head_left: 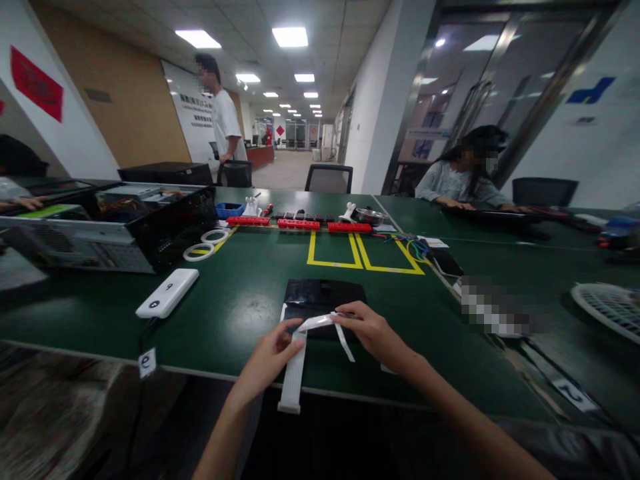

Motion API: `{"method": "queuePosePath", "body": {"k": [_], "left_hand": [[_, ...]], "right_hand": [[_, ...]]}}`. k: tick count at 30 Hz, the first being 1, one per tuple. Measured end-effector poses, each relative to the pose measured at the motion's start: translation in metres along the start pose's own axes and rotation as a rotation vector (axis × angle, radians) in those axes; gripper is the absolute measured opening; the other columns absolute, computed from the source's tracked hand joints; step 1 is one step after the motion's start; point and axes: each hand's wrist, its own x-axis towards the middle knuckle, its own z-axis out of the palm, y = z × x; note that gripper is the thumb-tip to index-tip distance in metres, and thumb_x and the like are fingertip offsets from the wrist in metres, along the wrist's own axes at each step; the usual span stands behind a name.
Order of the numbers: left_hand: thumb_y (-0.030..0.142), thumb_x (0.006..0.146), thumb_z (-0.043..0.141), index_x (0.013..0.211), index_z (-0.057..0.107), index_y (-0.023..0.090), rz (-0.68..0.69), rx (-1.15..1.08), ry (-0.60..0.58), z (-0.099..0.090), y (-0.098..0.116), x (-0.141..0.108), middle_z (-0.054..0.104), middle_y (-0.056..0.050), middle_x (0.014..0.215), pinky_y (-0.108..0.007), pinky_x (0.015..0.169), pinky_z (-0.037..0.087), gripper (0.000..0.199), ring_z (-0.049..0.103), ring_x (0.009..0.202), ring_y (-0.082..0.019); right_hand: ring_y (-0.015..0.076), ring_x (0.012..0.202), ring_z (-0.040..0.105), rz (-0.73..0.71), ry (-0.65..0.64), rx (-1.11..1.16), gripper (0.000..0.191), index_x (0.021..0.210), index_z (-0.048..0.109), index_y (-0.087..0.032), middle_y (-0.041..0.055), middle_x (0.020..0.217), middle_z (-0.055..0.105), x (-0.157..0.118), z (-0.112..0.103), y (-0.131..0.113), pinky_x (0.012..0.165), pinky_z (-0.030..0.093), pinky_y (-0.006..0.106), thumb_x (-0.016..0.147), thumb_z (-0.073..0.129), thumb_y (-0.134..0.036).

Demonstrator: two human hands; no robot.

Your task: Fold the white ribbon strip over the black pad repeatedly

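Observation:
Between my hands runs a flat white ribbon cable [294,373], its connector end hanging over the table's front edge. My left hand [273,357] is closed on the cable, thumb and fingers pinching it at a fold. From there a shiny white stretch slants up to my right hand [373,333], whose fingertips pinch it. A thin white strip [345,343] dangles below the right fingertips; whether it is part of the cable I cannot tell. Beneath both hands lies a flat black panel or case [325,291], partly covered by them.
An opened computer case [175,230] stands at the left, near two white rings [199,251] and a white power bank [167,293]. Red trays [299,225] line the back behind yellow tape outlines [335,265]. A phone [445,262] and a racket [607,307] lie right. Other people are nearby.

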Motion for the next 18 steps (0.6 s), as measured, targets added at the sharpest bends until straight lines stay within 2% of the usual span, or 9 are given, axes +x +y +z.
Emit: {"method": "queuePosePath", "body": {"k": [2,6,11,18], "left_hand": [[0.036,0.082,0.058,0.121,0.056,0.017,0.056,0.183,0.105,0.007,-0.002,0.006,0.068,-0.003,0.078,-0.032,0.068,0.051,0.043,0.067,0.071,-0.020],[0.023,0.085,0.051,0.117,0.060,0.020,0.195,0.388,0.335,0.013,-0.009,0.019,0.069,-0.007,0.099,-0.032,0.073,0.051,0.033,0.067,0.081,-0.020],[0.015,0.086,0.046,0.099,0.068,0.018,0.308,0.540,0.382,0.013,-0.015,0.029,0.069,-0.007,0.092,-0.033,0.077,0.051,0.027,0.065,0.082,-0.020],[0.010,0.085,0.045,0.093,0.070,0.015,0.270,0.637,0.432,0.014,-0.014,0.042,0.067,-0.009,0.091,-0.035,0.080,0.050,0.026,0.064,0.084,-0.022]], "right_hand": [[0.0192,0.109,0.054,-0.063,-0.035,-0.112,0.043,0.121,0.059,-0.023,0.0106,0.120,0.058,0.006,0.009,0.001,0.089,0.049,0.035,0.090,0.033,-0.007],[0.0245,0.118,0.049,-0.186,-0.166,-0.348,0.043,0.127,0.053,-0.022,0.0130,0.129,0.054,0.013,0.014,0.005,0.091,0.046,0.042,0.091,0.036,-0.007],[0.0273,0.120,0.047,-0.228,-0.290,-0.482,0.043,0.131,0.048,-0.022,0.0121,0.133,0.051,0.018,0.015,0.011,0.090,0.046,0.043,0.092,0.037,-0.010],[0.0263,0.120,0.047,-0.194,-0.292,-0.464,0.043,0.132,0.047,-0.020,0.0122,0.133,0.051,0.026,0.022,0.012,0.088,0.045,0.041,0.092,0.034,-0.010]]}}
